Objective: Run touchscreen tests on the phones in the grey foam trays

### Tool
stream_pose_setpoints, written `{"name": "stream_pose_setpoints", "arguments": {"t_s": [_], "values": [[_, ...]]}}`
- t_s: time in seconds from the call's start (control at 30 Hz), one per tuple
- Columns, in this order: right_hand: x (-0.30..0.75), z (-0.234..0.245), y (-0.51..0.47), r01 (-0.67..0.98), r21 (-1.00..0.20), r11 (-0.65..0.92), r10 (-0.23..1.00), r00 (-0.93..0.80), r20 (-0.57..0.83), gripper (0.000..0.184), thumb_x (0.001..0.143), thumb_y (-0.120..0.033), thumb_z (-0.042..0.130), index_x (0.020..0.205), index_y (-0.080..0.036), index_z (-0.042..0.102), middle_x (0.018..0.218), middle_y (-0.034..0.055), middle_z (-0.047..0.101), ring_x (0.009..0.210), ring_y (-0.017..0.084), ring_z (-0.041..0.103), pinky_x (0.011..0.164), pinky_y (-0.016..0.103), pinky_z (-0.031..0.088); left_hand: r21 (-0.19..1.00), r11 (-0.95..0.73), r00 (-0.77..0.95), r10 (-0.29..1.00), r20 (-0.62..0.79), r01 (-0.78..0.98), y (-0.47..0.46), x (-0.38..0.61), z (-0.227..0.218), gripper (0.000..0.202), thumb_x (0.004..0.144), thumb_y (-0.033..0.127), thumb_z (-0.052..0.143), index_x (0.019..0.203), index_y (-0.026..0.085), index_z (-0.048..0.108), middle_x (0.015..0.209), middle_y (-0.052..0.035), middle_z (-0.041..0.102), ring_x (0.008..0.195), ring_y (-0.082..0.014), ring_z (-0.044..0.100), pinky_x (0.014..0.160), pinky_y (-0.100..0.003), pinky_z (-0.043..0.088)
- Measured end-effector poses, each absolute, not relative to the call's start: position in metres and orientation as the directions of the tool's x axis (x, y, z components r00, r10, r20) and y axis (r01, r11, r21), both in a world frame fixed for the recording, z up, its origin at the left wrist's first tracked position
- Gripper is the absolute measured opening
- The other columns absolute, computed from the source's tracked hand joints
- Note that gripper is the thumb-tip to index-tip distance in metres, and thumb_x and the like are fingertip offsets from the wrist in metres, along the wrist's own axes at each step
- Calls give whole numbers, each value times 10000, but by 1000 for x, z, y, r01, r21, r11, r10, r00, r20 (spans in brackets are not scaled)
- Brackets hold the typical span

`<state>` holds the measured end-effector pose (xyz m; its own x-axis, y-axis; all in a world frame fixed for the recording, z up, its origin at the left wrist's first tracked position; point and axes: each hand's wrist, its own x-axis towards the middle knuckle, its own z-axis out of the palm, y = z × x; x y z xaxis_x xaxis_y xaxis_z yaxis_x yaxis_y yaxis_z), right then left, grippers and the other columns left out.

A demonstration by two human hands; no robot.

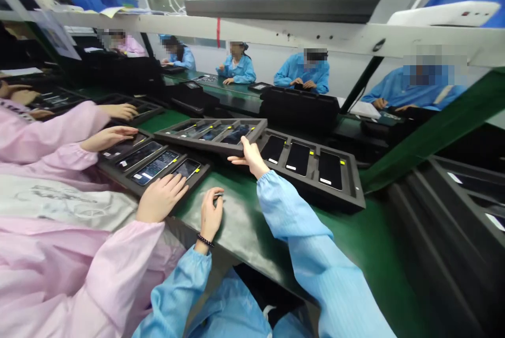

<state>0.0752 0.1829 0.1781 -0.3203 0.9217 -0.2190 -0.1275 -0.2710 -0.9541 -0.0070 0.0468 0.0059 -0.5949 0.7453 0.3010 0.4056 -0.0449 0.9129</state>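
My right hand [251, 159] grips the near right corner of a dark foam tray [193, 141], thumb on top and fingers below. This tray is tilted and holds several phones with yellow tabs. Partly under its right end lies a second foam tray [358, 191] with black-screened phones [298, 158] in its slots. My left hand [212, 214], with a beaded bracelet [205, 241] at the wrist, rests by the table's near edge, fingers curled. A small dark spot shows between its thumb and fingers; I cannot make out what it is.
At left, a co-worker in pink has hands [161, 198] on another phone tray [136, 186]. Stacked dark trays [437, 233] stand at right, near a green slanted post [437, 127]. Across the green table [355, 233], several people in blue sit working beneath a white shelf beam [252, 30].
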Motion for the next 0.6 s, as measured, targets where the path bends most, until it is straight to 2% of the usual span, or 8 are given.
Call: {"name": "stream_pose_setpoints", "arguments": {"t_s": [0.07,0.17,0.2,0.27,0.33,0.4,0.53,0.6], "values": [[88,172,184,-72,-956,-285,899,-367,-240,692,1025,-434,495,1540,-79,200,1146,199,702,512,134,698,399,234,567,893,-20,-568,765,303,449,46,-9,5,267,831,311,463,951,196,672,1032,-91,707,990,-224,676,951,-415,580],[124,162,154,-46,-967,-251,879,-430,-208,779,1045,-415,475,1628,-162,25,1083,135,754,490,119,687,432,222,568,859,3,-516,800,306,513,42,-13,6,242,838,315,472,931,212,670,1016,-78,721,994,-244,682,973,-440,574],[141,158,138,-42,-970,-241,868,-455,-196,784,1032,-400,515,1636,-187,63,1057,106,764,497,117,690,447,216,568,846,7,-498,811,308,534,40,-14,8,229,844,312,477,930,221,668,1014,-70,725,984,-250,686,970,-447,576],[184,151,98,-16,-975,-223,825,-536,-180,694,982,-386,622,1577,-177,334,969,83,779,505,135,699,461,224,562,816,16,-468,826,315,578,37,-14,12,202,849,309,486,920,239,662,997,-60,728,953,-268,691,944,-475,584],[237,144,52,34,-997,-67,709,-702,-72,539,992,-412,610,1482,-212,505,1017,76,784,587,103,717,560,194,569,781,14,-435,837,332,624,37,-6,20,181,840,309,491,900,246,650,969,-66,719,932,-299,688,898,-512,590],[294,139,2,-10,-1000,-21,678,-735,-7,449,1006,-424,602,1418,-245,590,1085,90,787,716,102,746,665,191,569,744,-33,-352,867,354,667,44,14,33,196,845,327,488,928,248,646,998,-81,713,951,-324,680,866,-534,591],[384,133,-102,-343,-938,-46,904,-415,108,422,1033,-507,540,1336,-237,654,1069,126,800,723,120,756,625,187,538,658,-345,59,908,416,669,68,108,83,332,921,398,450,1150,245,637,1210,-85,689,1170,-294,634,1044,-495,549],[409,132,-147,-350,-937,4,971,-221,87,409,1023,-524,550,1294,-243,675,1029,120,806,718,129,754,620,197,533,552,-615,378,786,489,563,76,176,118,428,944,380,456,1314,207,581,1328,-112,648,1272,-267,596,1165,-476,477]]}}
